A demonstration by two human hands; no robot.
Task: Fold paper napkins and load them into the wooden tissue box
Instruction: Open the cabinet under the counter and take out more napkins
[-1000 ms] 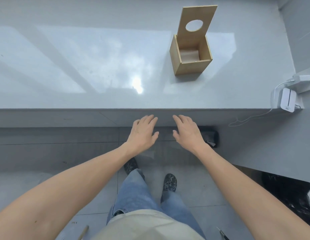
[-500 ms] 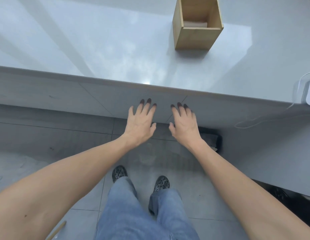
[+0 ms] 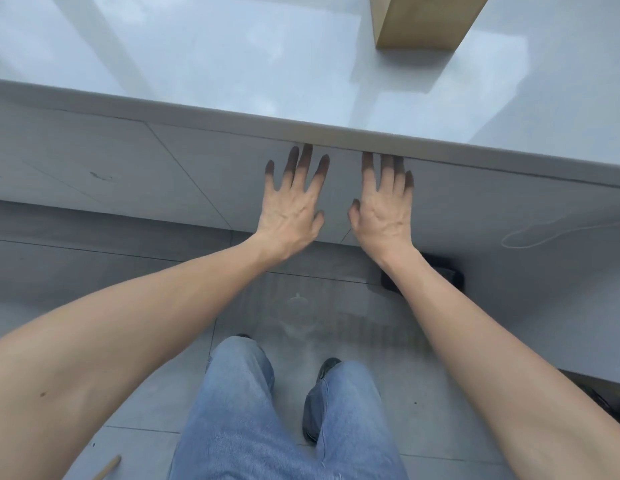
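wooden tissue box (image 3: pixel 424 20) is cut off by the top edge of the view, only its lower part showing: light plain wood, square corner facing the camera, sitting on the glossy grey countertop (image 3: pixel 232 64) right of centre, well back from the front edge, casting a shadow to the right. its opening and inside are out of view, and no napkins are visible.

left hand (image 3: pixel 291 209) and right hand (image 3: pixel 383 216) are both empty, palms down, fingers spread wide and straight, fingertips in shadow right under the countertop's front lip, against the grey panel (image 3: pixel 128 168) below it. the hands are near each other but apart. a white cable (image 3: pixel 544 233) loops on the right.

versus half a second ago: the view has tilted down and closer, so the box has slid mostly out of frame, the hands have reached further up to the lip, and the fingers are more spread.
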